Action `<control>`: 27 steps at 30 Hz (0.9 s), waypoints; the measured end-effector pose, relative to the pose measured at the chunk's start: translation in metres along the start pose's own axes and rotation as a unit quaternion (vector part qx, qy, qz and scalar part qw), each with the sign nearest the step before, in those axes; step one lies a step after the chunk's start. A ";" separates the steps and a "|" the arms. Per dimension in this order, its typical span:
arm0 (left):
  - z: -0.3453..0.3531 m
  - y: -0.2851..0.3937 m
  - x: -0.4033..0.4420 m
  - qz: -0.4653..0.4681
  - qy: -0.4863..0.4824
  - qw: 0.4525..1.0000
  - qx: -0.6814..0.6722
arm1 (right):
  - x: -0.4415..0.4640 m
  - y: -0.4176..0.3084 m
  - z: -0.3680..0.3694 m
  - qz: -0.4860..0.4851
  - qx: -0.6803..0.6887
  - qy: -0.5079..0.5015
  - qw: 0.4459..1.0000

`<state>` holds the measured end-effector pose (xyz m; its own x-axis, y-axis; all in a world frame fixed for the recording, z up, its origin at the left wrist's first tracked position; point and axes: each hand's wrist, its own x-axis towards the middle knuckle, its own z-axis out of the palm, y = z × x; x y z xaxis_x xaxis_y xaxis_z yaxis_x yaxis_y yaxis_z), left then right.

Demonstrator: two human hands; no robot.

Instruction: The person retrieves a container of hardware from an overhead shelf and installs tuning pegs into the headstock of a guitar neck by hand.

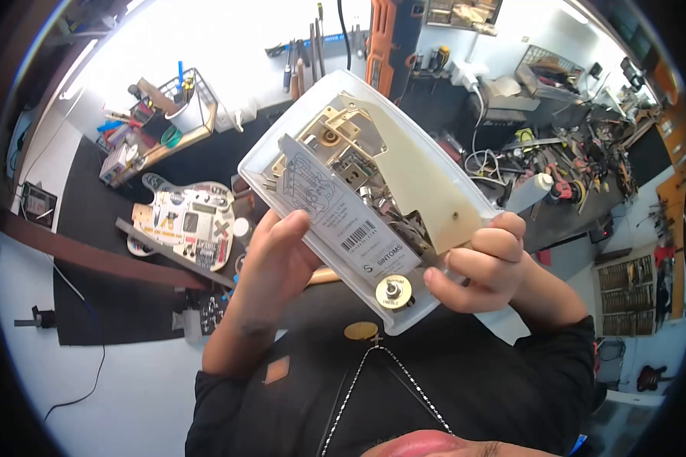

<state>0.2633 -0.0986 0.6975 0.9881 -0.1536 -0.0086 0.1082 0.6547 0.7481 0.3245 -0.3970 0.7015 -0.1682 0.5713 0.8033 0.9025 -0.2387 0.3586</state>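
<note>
A white plastic tub (476,199) is tilted toward me in front of my chest, held at both sides. My left hand (278,255) grips its left side, thumb over the rim and the other fingers mostly hidden. My right hand (484,266) is closed over the lower right corner, fingers curled inside. In the tub lie a cream pickguard (415,171), gold guitar hardware (329,137), several metal parts, and a flat package (351,221) with a barcode and "SINTOMS" print. A round gold switch plate (393,292) lies near the bottom end, close to my right fingertips.
On a dark bench to the left lies a guitar-shaped board (190,221) covered in stickers. Behind it stands an organizer (187,114) with pens and tools. A white bottle (530,192) and a heap of tools (572,156) are at right. An orange tool (381,46) hangs at the back.
</note>
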 end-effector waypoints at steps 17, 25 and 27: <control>-0.062 -0.105 -0.021 -0.073 0.060 0.991 -0.095 | -0.016 -0.015 0.051 0.415 0.158 -0.244 0.862; -0.075 -0.111 -0.027 -0.077 0.078 0.992 -0.068 | -0.019 -0.017 0.077 0.417 0.145 -0.162 0.882; -0.078 -0.112 -0.027 -0.077 0.077 0.990 -0.093 | -0.006 -0.027 0.069 0.363 0.153 -0.221 0.892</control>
<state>0.2333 -0.1104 0.5618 0.9616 -0.1572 -0.2251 0.2635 0.7589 0.5956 0.3286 -0.3403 0.6539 0.6174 0.6228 0.4805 0.7866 -0.4859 -0.3809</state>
